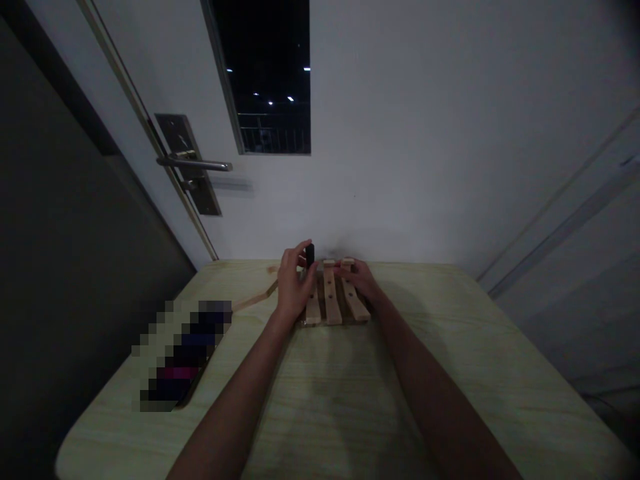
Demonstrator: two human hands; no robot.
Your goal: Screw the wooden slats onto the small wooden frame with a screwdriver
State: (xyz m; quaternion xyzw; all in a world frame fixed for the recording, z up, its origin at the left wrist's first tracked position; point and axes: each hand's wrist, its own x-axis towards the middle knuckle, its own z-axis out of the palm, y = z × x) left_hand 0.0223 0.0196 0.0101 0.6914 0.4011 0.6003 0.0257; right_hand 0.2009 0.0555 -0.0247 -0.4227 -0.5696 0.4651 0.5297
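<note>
Near the far edge of the table, several pale wooden pieces lie side by side, wide ends toward me. The middle wooden piece (333, 303) and the right wooden piece (356, 305) have small dark holes. My left hand (295, 280) pinches a short black upright object (310, 255) between thumb and fingers, above the left wooden piece (313, 310). The black object's kind cannot be made out. My right hand (363, 277) is closed around the far end of the right wooden piece, fingertips reaching toward the middle one. Something brownish and shiny shows beneath the pieces.
A thin wooden strip (255, 299) lies left of my left hand. Beside it is a phone-like dark slab (200, 353), its face pixelated. Behind the pale wood-grain table (320, 413) stands a white door (390, 133) with a metal handle (200, 163) and a dark window.
</note>
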